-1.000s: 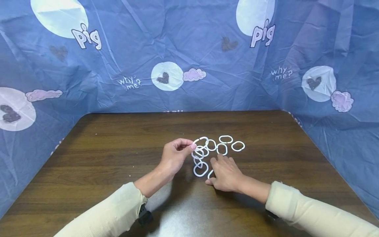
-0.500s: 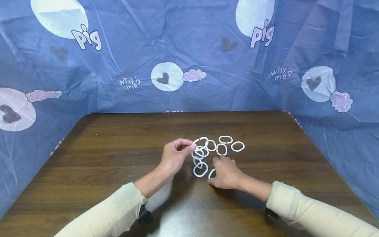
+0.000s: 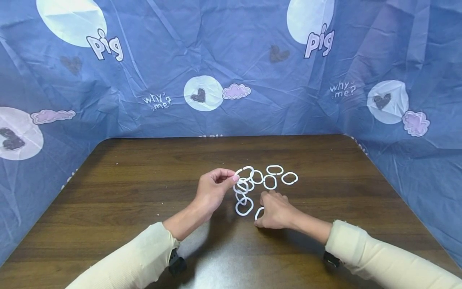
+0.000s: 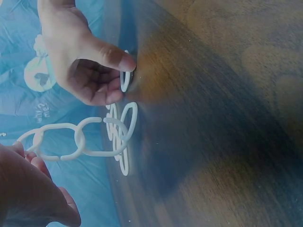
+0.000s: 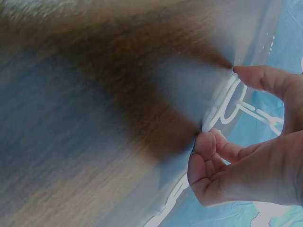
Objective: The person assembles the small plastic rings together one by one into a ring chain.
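White oval links, each with a small split, are joined in a chain (image 4: 80, 140) that hangs from my left hand (image 3: 213, 190). Thumb and fingertips of that hand pinch the chain's top link (image 3: 249, 167). The bottom link (image 3: 244, 215) is down near the tabletop. To its right, my right hand (image 3: 278, 210) holds a loose link (image 3: 257, 213) between thumb and fingers, low over the table. In the right wrist view, the thumb is at one end of this link and the fingers at the other. The hand covers part of it in the head view.
Several loose white links lie beyond the right hand, among them one link (image 3: 276, 174) at the back and another link (image 3: 288, 184) farthest right. The brown wooden table (image 3: 126, 192) is backed by a blue printed cloth (image 3: 238, 52).
My right hand has shifted slightly right, drawing the loose link a little away from the chain. The left hand and its chain have stayed almost still.
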A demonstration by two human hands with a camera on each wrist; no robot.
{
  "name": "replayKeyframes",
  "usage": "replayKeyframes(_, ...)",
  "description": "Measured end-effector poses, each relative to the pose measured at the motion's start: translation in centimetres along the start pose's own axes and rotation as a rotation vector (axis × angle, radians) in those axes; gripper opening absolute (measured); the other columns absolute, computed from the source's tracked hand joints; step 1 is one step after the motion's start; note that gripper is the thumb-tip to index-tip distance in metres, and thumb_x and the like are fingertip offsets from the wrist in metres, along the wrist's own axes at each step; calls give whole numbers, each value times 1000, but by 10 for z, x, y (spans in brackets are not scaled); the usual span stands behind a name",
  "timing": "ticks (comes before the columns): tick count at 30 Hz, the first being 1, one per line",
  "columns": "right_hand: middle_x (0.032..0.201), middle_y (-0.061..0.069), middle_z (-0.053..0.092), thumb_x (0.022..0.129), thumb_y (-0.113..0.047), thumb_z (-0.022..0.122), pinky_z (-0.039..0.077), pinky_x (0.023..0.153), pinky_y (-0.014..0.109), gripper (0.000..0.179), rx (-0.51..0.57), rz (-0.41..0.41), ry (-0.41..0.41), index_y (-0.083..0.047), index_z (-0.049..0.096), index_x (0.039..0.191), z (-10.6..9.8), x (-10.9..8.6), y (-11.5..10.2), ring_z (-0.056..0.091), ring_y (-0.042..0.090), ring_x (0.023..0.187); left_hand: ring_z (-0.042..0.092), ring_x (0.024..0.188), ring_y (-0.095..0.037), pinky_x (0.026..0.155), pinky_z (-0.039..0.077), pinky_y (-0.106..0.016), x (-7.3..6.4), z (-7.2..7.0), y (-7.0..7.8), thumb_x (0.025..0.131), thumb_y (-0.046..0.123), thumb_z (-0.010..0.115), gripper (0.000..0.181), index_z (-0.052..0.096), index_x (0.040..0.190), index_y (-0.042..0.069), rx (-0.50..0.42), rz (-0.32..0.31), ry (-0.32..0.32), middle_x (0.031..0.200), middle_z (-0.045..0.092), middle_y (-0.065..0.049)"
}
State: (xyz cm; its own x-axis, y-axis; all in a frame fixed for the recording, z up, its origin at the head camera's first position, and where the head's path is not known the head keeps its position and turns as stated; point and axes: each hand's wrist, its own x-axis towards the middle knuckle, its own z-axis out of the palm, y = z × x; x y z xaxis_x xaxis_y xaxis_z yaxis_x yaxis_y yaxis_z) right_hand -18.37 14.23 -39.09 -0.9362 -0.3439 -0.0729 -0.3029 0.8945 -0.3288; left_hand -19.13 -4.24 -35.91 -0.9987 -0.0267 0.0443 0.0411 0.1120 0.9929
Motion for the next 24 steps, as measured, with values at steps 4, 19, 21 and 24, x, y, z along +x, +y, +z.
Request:
replayKeyframes(4, 79, 6, 54, 57, -27, 84, 42, 74, 45, 44, -14, -4, -14, -4, 58, 84, 0, 0, -1, 55, 28, 81, 53, 75, -11, 66, 44, -22, 0, 0, 0, 85, 13, 73, 17, 70, 95, 0, 2, -8, 1, 80, 62, -2)
replayKeyframes(19, 69, 0, 52, 58, -22, 81, 40, 60, 32, 35, 165, -16, 4, -9, 56, 77, -12, 4, 15, 49, 16, 65, 52, 73, -10, 64, 42, -22, 1, -1, 0, 84, 14, 73, 18, 70, 94, 0, 5, -4, 5, 78, 60, 0)
replayKeyframes(21, 69, 0, 53, 59, -22, 81, 41, 59, 29, 35, 253, -16, 11, -7, 58, 80, -17, 7, 19, 50, 15, 64, 52, 73, -10, 64, 43, -22, 0, -1, 1, 84, 14, 73, 18, 70, 94, -1, 3, -4, 4, 78, 60, 0)
replayKeyframes(24, 74, 2, 56, 62, -21, 81, 43, 63, 28, 36, 407, -13, 20, -3, 61, 87, -27, 10, 27, 52, 14, 68, 52, 74, -10, 65, 43, -22, 0, -1, 0, 84, 14, 73, 18, 70, 94, -1, 2, -4, 3, 78, 61, 0)
